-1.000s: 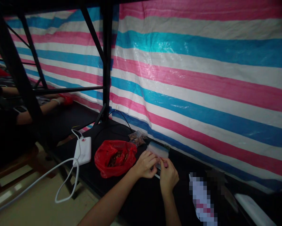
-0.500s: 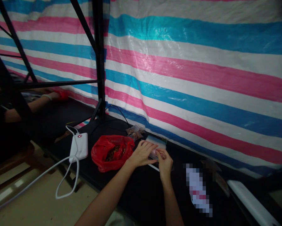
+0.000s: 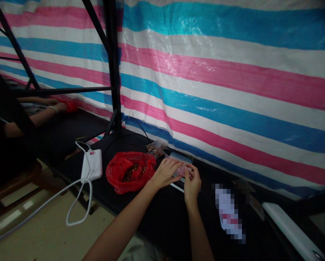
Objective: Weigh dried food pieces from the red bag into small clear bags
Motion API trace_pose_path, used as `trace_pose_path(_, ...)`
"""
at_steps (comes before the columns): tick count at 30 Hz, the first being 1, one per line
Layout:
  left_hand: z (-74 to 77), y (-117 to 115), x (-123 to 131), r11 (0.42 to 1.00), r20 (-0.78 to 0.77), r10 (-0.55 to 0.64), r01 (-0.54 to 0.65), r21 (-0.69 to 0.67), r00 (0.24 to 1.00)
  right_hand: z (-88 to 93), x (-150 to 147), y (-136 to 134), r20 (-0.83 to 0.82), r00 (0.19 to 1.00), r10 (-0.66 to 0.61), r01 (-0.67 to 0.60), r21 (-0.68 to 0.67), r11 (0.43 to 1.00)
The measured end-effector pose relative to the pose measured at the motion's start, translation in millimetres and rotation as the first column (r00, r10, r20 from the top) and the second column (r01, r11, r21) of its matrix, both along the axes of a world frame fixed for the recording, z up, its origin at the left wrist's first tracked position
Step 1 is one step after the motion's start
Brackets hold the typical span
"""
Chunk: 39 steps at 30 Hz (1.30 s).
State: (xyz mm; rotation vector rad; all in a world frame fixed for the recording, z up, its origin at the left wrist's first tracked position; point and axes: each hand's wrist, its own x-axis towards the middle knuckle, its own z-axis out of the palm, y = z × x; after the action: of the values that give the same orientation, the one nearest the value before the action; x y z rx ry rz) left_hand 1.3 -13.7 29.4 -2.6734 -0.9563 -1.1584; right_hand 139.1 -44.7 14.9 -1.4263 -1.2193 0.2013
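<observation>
Both my hands meet over the dark table at a small clear plastic bag (image 3: 180, 170) with a pinkish look. My left hand (image 3: 165, 173) has its fingers closed on the bag's left side. On the right side, my right hand (image 3: 192, 181) pinches the bag between thumb and fingers. What the bag contains, if anything, is too small to tell. Just left of my left hand sits an open red plastic bag (image 3: 113, 172) with small brown pieces (image 3: 134, 173) inside. Behind it lie small clear bags of brown pieces (image 3: 156, 148).
A white power bank (image 3: 93, 165) with a white cable (image 3: 89, 203) lies at the table's left edge. A flat pale object (image 3: 181, 157) rests behind my hands. At right are a blurred-out item (image 3: 227, 214) and a white device (image 3: 290, 228). Another person's arm (image 3: 44, 115) reaches beyond the black frame (image 3: 113, 72).
The whole view has tilted slightly downward. My right hand has shifted its fingers along the small plastic bag, and more of the pinkish plastic shows between my hands.
</observation>
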Motion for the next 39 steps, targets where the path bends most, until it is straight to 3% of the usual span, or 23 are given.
trace_pose_path(2,0.8,1.7,-1.4,1.000,-0.014,0.008,-0.008,-0.012,1.000,8.1,-2.8,-5.7,0.160,0.987,-0.020,0.013,0.042,0.999)
trace_pose_path(4,1.0,3.4,-2.7,0.999,-0.008,0.025,-0.025,-0.033,1.000,14.6,-5.5,-9.4,0.305,0.951,0.039,-0.052,0.036,0.998)
trace_pose_path(7,0.2,5.6,-3.0,0.997,0.008,0.020,-0.020,-0.070,1.000,17.4,-7.9,-9.3,0.372,0.923,0.099,-0.117,0.027,0.993)
trace_pose_path(12,-1.1,7.4,-0.7,0.995,0.001,-0.010,0.010,-0.102,1.000,11.2,-5.2,-4.1,0.284,0.958,0.033,-0.055,0.070,0.996)
trace_pose_path(20,-2.1,11.4,6.4,0.993,-0.065,-0.014,0.006,-0.117,0.998,16.4,-5.1,-13.0,0.236,0.963,-0.131,0.145,-0.042,0.989)
trace_pose_path(26,14.8,33.6,21.3,0.992,-0.151,-0.048,0.030,-0.125,0.987,14.9,6.6,-13.3,0.114,0.962,-0.246,0.247,0.007,0.969)
trace_pose_path(29,22.9,55.2,32.1,0.980,-0.170,-0.032,-0.002,-0.198,0.985,10.9,16.5,-10.0,-0.072,0.964,-0.255,0.259,0.049,0.965)
trace_pose_path(33,21.1,78.0,49.3,0.931,-0.292,-0.206,0.095,-0.352,0.934,7.2,25.2,-5.3,-0.221,0.943,-0.247,0.268,0.066,0.961)
trace_pose_path(36,18.3,84.1,57.7,0.888,-0.345,-0.272,0.096,-0.449,0.898,10.3,21.9,-8.5,-0.274,0.932,-0.237,0.272,0.094,0.958)
trace_pose_path(39,25.9,79.8,52.4,0.849,-0.315,-0.240,0.042,-0.527,0.918,27.0,5.1,-31.1,-0.356,0.920,-0.162,0.219,0.125,0.968)
